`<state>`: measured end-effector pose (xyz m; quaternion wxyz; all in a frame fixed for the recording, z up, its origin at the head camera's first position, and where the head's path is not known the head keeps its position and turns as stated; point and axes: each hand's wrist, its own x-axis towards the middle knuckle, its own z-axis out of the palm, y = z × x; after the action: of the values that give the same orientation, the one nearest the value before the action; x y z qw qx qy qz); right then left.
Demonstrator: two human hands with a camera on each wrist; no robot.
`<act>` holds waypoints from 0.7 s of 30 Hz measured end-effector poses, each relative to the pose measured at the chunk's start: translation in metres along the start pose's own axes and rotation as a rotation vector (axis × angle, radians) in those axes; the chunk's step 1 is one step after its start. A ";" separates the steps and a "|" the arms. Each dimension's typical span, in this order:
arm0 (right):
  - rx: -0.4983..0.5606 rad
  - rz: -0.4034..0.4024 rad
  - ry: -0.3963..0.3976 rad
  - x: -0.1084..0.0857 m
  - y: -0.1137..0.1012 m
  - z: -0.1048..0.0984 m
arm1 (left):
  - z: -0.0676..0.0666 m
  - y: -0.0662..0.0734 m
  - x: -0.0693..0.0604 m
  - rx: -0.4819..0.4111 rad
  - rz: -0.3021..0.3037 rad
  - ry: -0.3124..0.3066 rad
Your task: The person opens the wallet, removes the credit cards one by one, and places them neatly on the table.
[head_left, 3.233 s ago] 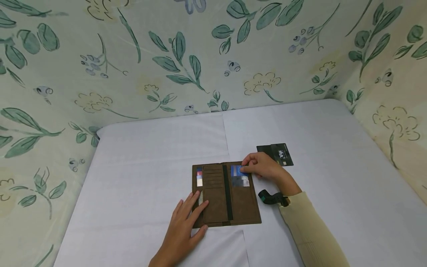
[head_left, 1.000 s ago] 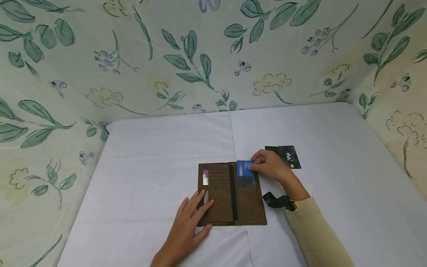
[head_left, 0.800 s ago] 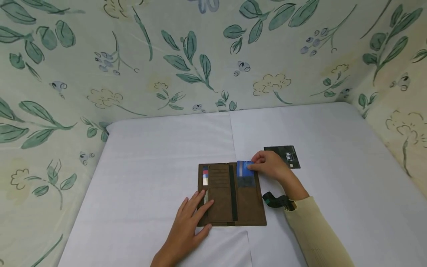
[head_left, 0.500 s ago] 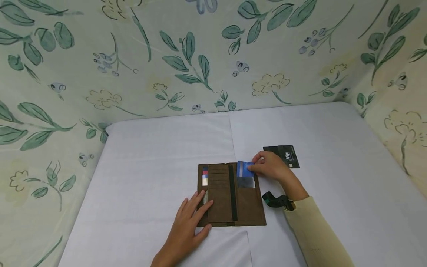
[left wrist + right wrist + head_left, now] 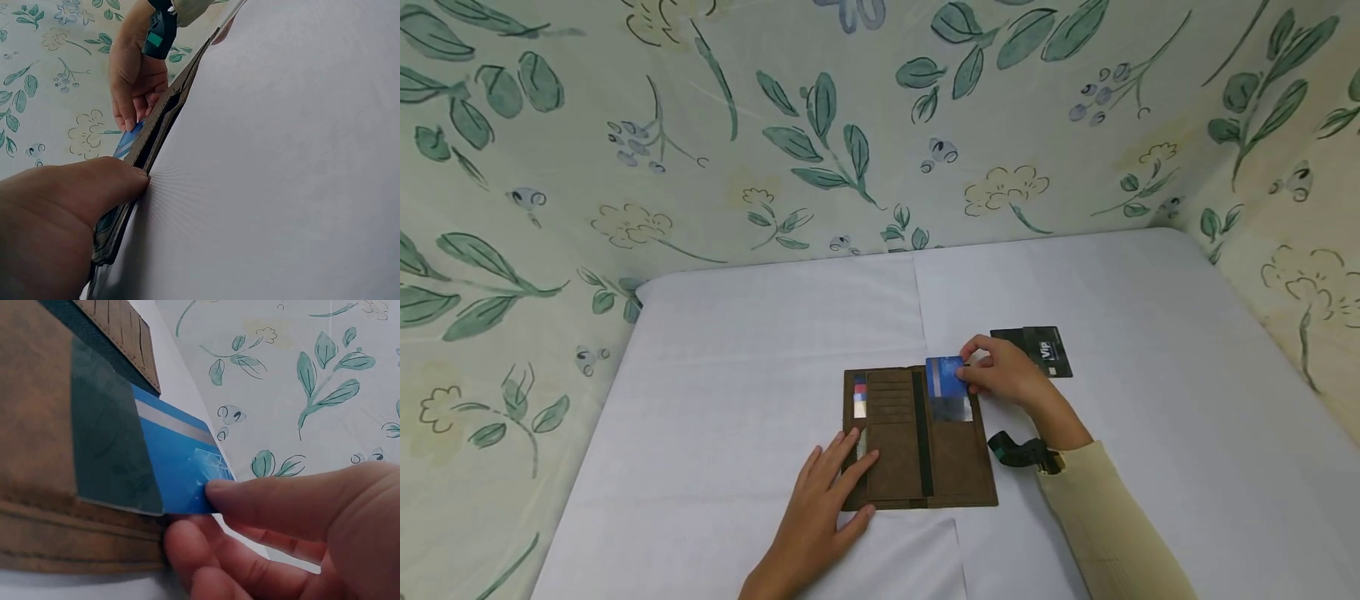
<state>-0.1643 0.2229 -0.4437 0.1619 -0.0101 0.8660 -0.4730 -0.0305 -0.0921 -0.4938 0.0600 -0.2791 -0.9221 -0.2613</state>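
An unfolded brown wallet (image 5: 887, 458) lies on the white cloth, a dark band down its middle. The right hand (image 5: 1011, 375) pinches a blue card (image 5: 945, 377) by its right edge at the wallet's top right. In the right wrist view the thumb lies on the blue card (image 5: 178, 450), whose other end meets a dark, glossy panel (image 5: 112, 437) on the wallet. The left hand (image 5: 812, 512) rests with spread fingers on the wallet's lower left; its thumb touches the wallet's near edge (image 5: 169, 119) in the left wrist view.
Behind the right hand lies a black card (image 5: 1048, 352) marked "Vip", partly hidden by that hand. A coloured card strip (image 5: 860, 396) shows at the wallet's left side. Floral fabric (image 5: 715, 208) rises behind the white surface (image 5: 737, 350).
Over the last second the blue card, pinched in the right hand, has shifted slightly up and left. Compared with the earliest frame, more of it stands above the wallet's top edge. The left hand stays put.
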 end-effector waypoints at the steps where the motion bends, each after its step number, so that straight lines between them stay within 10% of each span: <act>1: 0.006 -0.003 0.009 0.000 0.000 0.000 | 0.000 0.000 0.000 -0.001 0.001 0.001; 10: -0.042 -0.068 0.275 0.002 0.005 -0.012 | 0.000 0.000 -0.001 -0.002 -0.005 -0.002; 21: -0.055 0.019 0.386 -0.009 0.025 -0.049 | 0.000 -0.001 0.000 0.000 -0.020 -0.015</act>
<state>-0.1667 0.2779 -0.4369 -0.0030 0.0843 0.8937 -0.4407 -0.0305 -0.0924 -0.4945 0.0504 -0.2717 -0.9253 -0.2598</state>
